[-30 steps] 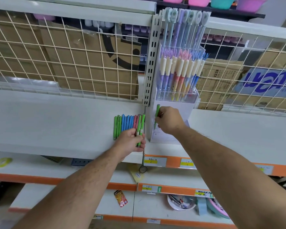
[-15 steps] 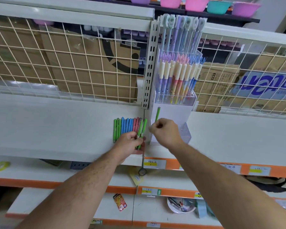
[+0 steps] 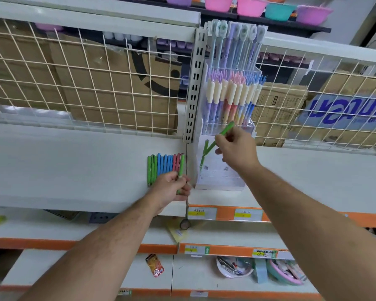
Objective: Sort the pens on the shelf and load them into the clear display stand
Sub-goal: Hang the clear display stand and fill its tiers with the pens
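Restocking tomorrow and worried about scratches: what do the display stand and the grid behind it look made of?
Display stand: clear glossy plastic, probably acrylic; pens show through its walls. Grid: cream-coated metal wire, likely, judging by thin crossed rods with boxes visible behind.

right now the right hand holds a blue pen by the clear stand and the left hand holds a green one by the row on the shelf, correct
No: the head view shows the raised pen in the right hand is green, not blue. It is by the clear stand, and the left hand holds a green pen by the row.
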A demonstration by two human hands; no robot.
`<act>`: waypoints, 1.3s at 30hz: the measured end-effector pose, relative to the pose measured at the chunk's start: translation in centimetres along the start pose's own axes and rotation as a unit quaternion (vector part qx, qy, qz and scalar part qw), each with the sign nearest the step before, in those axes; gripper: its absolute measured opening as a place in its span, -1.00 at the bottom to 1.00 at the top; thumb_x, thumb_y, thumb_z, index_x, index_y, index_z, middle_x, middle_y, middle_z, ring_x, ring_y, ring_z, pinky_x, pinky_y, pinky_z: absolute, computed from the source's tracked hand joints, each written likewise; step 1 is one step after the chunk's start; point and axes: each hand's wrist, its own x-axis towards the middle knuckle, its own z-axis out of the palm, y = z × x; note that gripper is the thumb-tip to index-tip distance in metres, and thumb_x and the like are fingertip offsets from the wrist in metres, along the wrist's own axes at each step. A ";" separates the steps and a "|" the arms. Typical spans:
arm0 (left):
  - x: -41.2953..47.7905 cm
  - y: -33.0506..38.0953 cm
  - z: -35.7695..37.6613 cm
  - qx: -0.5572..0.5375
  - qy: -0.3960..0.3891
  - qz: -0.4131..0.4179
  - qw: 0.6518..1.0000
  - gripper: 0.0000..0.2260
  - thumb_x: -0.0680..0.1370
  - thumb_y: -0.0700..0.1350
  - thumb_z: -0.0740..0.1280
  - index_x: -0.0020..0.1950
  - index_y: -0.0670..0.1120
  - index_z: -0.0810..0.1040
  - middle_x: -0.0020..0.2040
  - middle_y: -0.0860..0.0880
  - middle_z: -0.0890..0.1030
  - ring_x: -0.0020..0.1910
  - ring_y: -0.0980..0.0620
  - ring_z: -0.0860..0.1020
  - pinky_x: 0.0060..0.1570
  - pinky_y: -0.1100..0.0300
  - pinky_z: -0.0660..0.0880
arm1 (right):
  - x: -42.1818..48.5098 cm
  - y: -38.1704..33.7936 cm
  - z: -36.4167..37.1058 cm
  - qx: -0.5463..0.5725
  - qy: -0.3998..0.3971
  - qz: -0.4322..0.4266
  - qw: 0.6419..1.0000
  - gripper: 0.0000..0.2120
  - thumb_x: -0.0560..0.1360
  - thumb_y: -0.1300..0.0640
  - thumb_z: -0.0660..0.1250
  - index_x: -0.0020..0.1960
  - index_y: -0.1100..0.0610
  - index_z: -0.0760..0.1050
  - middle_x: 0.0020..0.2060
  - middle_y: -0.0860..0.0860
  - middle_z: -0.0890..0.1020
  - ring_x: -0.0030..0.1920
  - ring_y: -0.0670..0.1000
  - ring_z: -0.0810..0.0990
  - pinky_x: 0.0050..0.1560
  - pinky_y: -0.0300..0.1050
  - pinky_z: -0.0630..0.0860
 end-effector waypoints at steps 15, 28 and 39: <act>0.4 -0.2 -0.1 0.003 0.004 -0.003 1.000 -0.87 0.62 -0.27 0.29 0.06 -0.15 0.62 -0.17 -0.13 0.71 -0.18 -0.06 0.71 -0.16 0.12 0.63 | -0.1 1.6 3.0 -0.231 -0.105 -0.022 0.967 -0.88 0.58 0.13 0.34 -0.10 0.16 0.55 -0.16 0.12 0.68 -0.13 0.13 0.66 -0.23 -0.06 0.57; 0.5 -0.2 -0.1 0.017 0.012 -0.008 1.000 -0.87 0.62 -0.27 0.28 0.05 -0.16 0.62 -0.15 -0.15 0.71 -0.15 -0.09 0.71 -0.14 0.09 0.64 | 0.0 1.9 3.6 -0.244 -0.125 -0.022 0.961 -0.86 0.57 0.20 0.32 -0.08 0.27 0.59 -0.18 0.19 0.70 -0.13 0.20 0.69 -0.06 0.09 0.64; -0.4 0.4 0.0 0.012 0.003 0.001 1.000 -0.88 0.62 -0.23 0.31 0.05 -0.13 0.64 -0.12 -0.11 0.72 -0.12 -0.07 0.71 -0.12 0.08 0.64 | -1.7 2.3 3.0 -0.203 -0.067 0.012 0.977 -0.86 0.53 0.10 0.42 -0.15 0.15 0.59 -0.23 0.00 0.67 -0.28 -0.05 0.57 -0.37 -0.24 0.38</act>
